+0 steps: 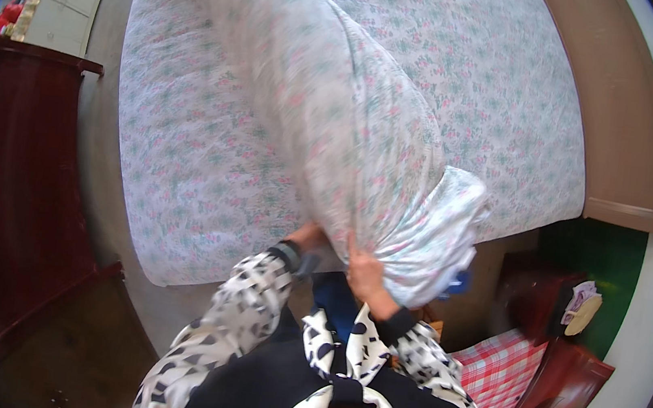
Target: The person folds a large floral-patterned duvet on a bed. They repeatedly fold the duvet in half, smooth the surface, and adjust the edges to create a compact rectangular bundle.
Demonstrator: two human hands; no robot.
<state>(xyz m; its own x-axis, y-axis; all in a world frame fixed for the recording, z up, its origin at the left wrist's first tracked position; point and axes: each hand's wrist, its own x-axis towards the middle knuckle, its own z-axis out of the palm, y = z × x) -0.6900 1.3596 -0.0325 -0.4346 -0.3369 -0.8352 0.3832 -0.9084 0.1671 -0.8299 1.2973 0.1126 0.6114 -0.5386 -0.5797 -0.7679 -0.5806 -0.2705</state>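
A thick floral quilt [327, 100], white with pink and green print, lies bunched in a long roll across the bed. Its near end reaches the bed's front edge, where a loose, wrinkled flap [438, 236] spreads to the right. My right hand [365, 275] grips the quilt's near end. Against the left underside of the roll is my left hand [309, 237]; its fingers are hidden by the cloth and slightly blurred. Beneath the quilt, a bed sheet [203, 158] of like floral print covers the mattress.
A brown headboard [624, 118] bounds the bed on the right. At lower right stands a dark red chair [559, 398] with a red checked cloth [498, 372]. A dark red footboard or cabinet [21, 154] is at left, beyond a strip of floor [97, 133]. A white cabinet [67, 1] stands farther back.
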